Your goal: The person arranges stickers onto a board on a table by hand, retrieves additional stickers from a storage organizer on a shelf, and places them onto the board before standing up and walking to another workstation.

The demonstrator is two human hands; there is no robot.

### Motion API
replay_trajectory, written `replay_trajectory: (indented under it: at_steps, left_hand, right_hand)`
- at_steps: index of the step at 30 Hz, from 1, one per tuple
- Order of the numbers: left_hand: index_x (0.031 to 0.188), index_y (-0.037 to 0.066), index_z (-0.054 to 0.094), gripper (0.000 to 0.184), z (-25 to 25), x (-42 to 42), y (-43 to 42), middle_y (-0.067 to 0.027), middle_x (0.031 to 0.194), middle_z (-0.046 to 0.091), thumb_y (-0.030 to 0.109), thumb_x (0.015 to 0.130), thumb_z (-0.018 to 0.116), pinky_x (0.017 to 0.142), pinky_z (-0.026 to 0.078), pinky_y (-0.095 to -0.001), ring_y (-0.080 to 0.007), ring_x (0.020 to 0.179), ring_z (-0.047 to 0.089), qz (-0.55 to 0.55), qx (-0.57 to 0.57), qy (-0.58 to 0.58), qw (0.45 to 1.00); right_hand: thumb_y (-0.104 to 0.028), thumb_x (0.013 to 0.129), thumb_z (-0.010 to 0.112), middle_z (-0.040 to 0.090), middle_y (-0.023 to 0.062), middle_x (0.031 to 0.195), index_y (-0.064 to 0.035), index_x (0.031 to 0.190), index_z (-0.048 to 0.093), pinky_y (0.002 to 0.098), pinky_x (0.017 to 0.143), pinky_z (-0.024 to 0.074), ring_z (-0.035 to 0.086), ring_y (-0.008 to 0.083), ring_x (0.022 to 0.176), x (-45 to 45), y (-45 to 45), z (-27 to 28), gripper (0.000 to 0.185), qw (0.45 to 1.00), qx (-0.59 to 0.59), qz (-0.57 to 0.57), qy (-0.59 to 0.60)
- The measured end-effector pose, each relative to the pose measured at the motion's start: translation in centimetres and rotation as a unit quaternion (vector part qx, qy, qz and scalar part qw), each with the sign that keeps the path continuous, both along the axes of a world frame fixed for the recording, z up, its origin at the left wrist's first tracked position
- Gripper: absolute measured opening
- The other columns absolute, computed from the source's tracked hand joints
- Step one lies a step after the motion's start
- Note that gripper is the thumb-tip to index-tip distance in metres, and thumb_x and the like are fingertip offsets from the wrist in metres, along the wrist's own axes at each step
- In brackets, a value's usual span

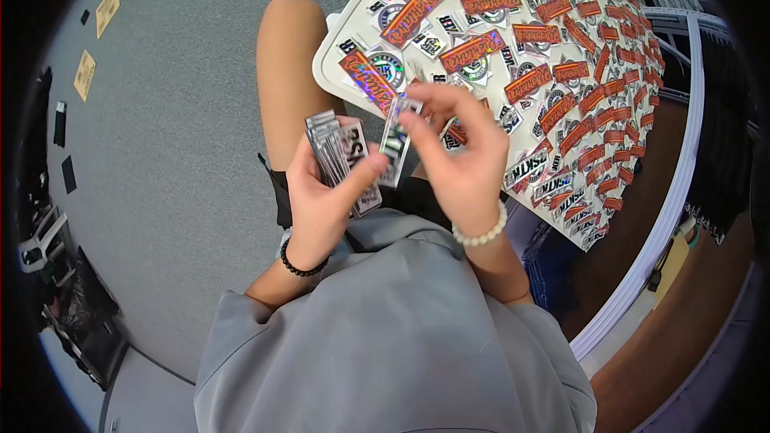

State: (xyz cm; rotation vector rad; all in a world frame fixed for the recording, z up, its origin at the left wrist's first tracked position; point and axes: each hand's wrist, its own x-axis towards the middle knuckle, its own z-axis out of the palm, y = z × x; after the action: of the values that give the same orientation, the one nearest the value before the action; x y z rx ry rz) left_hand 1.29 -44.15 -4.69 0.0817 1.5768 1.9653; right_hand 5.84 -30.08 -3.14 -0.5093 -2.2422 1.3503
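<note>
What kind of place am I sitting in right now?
Probably a small stockroom or packing workspace: a white table covered with piles of stickers, dark garments beside it, and grey carpet.

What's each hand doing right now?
Left hand: closed around a stack of stickers.
Right hand: pinching one sticker between thumb and fingers.

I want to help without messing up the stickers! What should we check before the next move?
- Left hand holds the stack of white, black-lettered rectangular stickers: ok.
- Stack squared up: not ok, it is fanned out.
- Right hand grips the shiny, silvery rectangular sticker: ok.
- Only one shiny layer pinched: cannot tell.
- Black-lettered strips on top of all piles on the white table: not ok, many show red-orange strips on top.
</note>
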Motion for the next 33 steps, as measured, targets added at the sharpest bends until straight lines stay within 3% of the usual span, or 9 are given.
replay_trajectory:
  at_steps: [3,7,10,14,18,23,26,30,33]
  left_hand:
    - [0.111,-0.004,0.038,0.029,0.3,-1.0,-1.3,-0.022,0.101,0.058,0.0,0.084,0.046,0.076,0.053,-0.0334,-0.0262,0.085,0.063,0.021,0.105,-0.168,0.98]
    - [0.111,-0.005,0.039,0.029,0.3,-1.6,-2.9,-0.0218,0.101,0.058,-0.004,0.083,0.046,0.075,0.054,-0.0326,-0.0274,0.089,0.062,0.059,0.039,-0.124,0.99]
    - [0.109,-0.005,0.041,0.028,0.3,-1.9,-3.3,-0.0194,0.098,0.059,-0.004,0.082,0.049,0.071,0.055,-0.0306,-0.0259,0.085,0.064,0.084,0.027,-0.13,0.988]
    - [0.103,-0.005,0.044,0.027,0.0,-2.2,-2.5,-0.0153,0.089,0.06,-0.003,0.08,0.057,0.063,0.055,-0.029,-0.0232,0.075,0.065,0.095,0.031,-0.101,0.99]
    - [0.099,-0.004,0.048,0.03,0.0,-2.4,-1.5,-0.0106,0.083,0.062,-0.004,0.074,0.065,0.061,0.052,-0.0249,-0.0155,0.071,0.063,0.068,0.052,-0.06,0.994]
    - [0.098,-0.001,0.051,0.034,0.5,-2.9,-0.8,-0.0063,0.085,0.061,-0.002,0.07,0.071,0.065,0.049,-0.0211,-0.0083,0.075,0.059,0.054,0.041,-0.023,0.997]
    - [0.098,0.0,0.051,0.034,0.7,-3.4,-0.3,-0.0072,0.087,0.062,-0.002,0.07,0.071,0.066,0.049,-0.0211,-0.0083,0.076,0.059,0.046,0.052,-0.009,0.998]
    - [0.103,-0.002,0.047,0.033,1.9,-4.6,-0.1,-0.0113,0.088,0.062,0.002,0.076,0.066,0.066,0.051,-0.0239,-0.0143,0.077,0.062,0.03,0.077,-0.128,0.988]
    - [0.11,-0.005,0.038,0.027,0.7,-5.2,-0.7,-0.0188,0.093,0.06,0.003,0.086,0.048,0.072,0.053,-0.029,-0.0218,0.082,0.063,0.029,0.137,-0.116,0.983]
  right_hand:
    - [-0.009,0.071,0.067,0.06,-0.0018,0.067,-0.0086,0.088,0.062,0.0273,0.063,0.0349,0.05,0.01,0.052,-1.9,0.7,-0.8,0.017,0.999,0.004,-0.032,-0.022]
    - [-0.018,0.072,0.067,0.058,-0.0064,0.068,-0.0148,0.091,0.062,0.0318,0.071,0.0265,0.052,0.0114,0.065,-3.8,0.8,-1.8,0.019,0.973,0.219,-0.05,-0.059]
    - [-0.024,0.07,0.069,0.056,-0.0008,0.091,-0.0153,0.096,0.061,0.0328,0.074,0.0257,0.051,0.0153,0.083,-4.1,0.5,-1.6,0.028,0.944,0.313,-0.101,-0.043]
    - [-0.021,0.071,0.07,0.056,0.0009,0.089,-0.0118,0.091,0.063,0.0314,0.074,0.0304,0.052,0.0161,0.081,-3.8,0.5,-0.3,0.023,0.975,0.207,-0.077,0.013]
    - [-0.011,0.07,0.069,0.06,0.0039,0.081,-0.0063,0.09,0.063,0.0261,0.058,0.0402,0.052,0.0149,0.067,-3.5,-0.2,2.1,0.022,0.993,0.047,0.108,-0.025]
    - [0.0,0.071,0.066,0.053,0.0043,0.093,-0.0021,0.101,0.058,0.0185,0.055,0.0428,0.051,0.0069,0.07,-4.2,0.4,1.9,0.031,0.991,-0.078,0.101,-0.044]
    - [0.004,0.073,0.063,0.056,0.0045,0.083,0.0012,0.101,0.057,0.0186,0.058,0.0442,0.054,0.007,0.071,-5.3,1.1,2.9,0.029,0.957,-0.216,0.164,-0.106]
    - [0.002,0.074,0.063,0.061,0.0055,0.078,0.0025,0.098,0.059,0.0198,0.066,0.0468,0.058,0.0083,0.073,-7.6,5.1,2.8,0.024,0.964,-0.178,0.185,-0.073]
    - [-0.002,0.074,0.065,0.063,0.0056,0.082,0.0018,0.1,0.06,0.0187,0.067,0.0456,0.058,0.0076,0.073,-9.6,9.2,2.4,0.027,0.971,-0.072,0.204,-0.106]
